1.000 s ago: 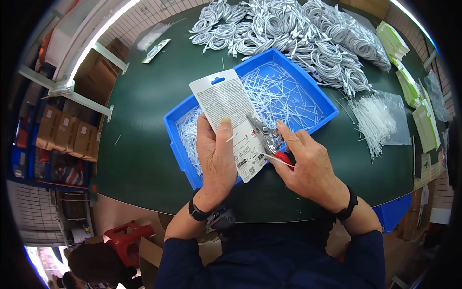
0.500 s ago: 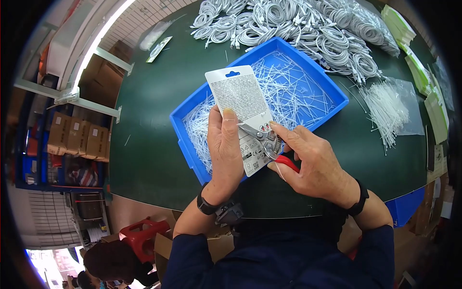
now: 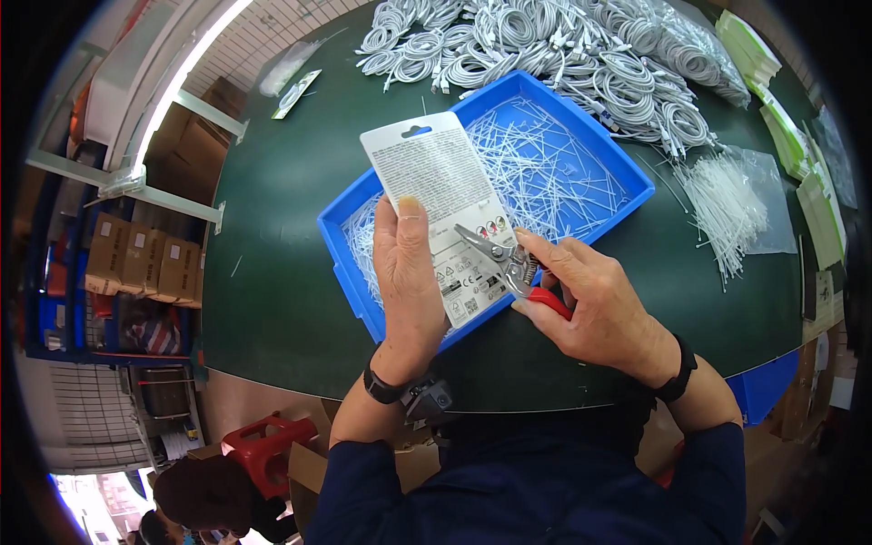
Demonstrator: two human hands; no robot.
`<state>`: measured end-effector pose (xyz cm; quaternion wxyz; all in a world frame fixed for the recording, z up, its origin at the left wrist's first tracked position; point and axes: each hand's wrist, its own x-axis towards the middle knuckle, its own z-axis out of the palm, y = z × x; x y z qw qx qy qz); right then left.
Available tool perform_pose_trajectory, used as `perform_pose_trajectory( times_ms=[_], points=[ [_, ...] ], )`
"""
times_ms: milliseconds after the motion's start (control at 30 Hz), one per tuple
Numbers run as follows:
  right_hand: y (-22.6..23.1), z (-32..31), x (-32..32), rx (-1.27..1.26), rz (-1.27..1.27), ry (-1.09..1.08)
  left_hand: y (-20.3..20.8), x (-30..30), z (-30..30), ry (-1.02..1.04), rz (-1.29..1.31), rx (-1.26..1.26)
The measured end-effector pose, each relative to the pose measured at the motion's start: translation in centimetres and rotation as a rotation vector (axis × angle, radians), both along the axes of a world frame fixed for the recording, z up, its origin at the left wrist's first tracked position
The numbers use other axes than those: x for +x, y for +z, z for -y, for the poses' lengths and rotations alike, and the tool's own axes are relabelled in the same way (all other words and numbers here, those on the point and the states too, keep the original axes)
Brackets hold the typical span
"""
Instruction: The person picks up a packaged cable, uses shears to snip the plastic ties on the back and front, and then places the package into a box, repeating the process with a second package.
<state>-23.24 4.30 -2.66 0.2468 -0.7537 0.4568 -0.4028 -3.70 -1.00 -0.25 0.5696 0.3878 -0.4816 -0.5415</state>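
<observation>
My left hand [image 3: 409,277] is closed on a printed white backing card [image 3: 434,173], its thumb lying across the front. The card has a hang hole at its top and is held tilted above the blue tray [image 3: 581,102]. In my right hand [image 3: 595,300] is a pair of red-handled pruning shears [image 3: 509,263], gripped with the index finger along the spring. The metal blades lie over the card's lower half, pointing toward my left thumb. Trimmed white cable tie ends [image 3: 545,173] are strewn through the tray.
Coiled grey cables [image 3: 509,45] are heaped along the far side of the green table [image 3: 282,300]. A bundle of white cable ties [image 3: 727,209] lies at the right by a clear bag [image 3: 772,200]. Green-and-white cards [image 3: 822,218] line the right edge. One carded piece [image 3: 297,94] rests far left.
The card has shifted left and tilted further, together with my left hand. The shears' tips have come away from my left thumb. A thin white strip by the shears is no longer seen.
</observation>
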Motion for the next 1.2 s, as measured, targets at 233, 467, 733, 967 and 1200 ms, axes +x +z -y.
perform_pose_trajectory(
  times_ms=[233, 467, 733, 967, 1200],
  points=[
    [0.0, 0.1, -0.5, 0.044, -0.060, 0.024, 0.4, 2.0, 1.0, 0.089, -0.168, 0.017],
    [0.0, 0.2, -0.3, 0.026, -0.083, 0.034, 0.0, 1.6, 1.2, 0.091, -0.125, -0.003],
    [0.2, 0.0, -0.3, 0.030, -0.105, 0.035, -0.1, 1.5, 1.1, 0.087, -0.178, 0.007],
    [0.4, -0.1, 0.1, -0.010, -0.168, 0.021, -0.3, 1.2, 0.8, 0.103, -0.159, 0.010],
    [0.1, -0.4, 0.5, -0.027, -0.182, 0.009, -0.3, 1.1, 0.6, 0.159, -0.113, -0.033]
  ],
)
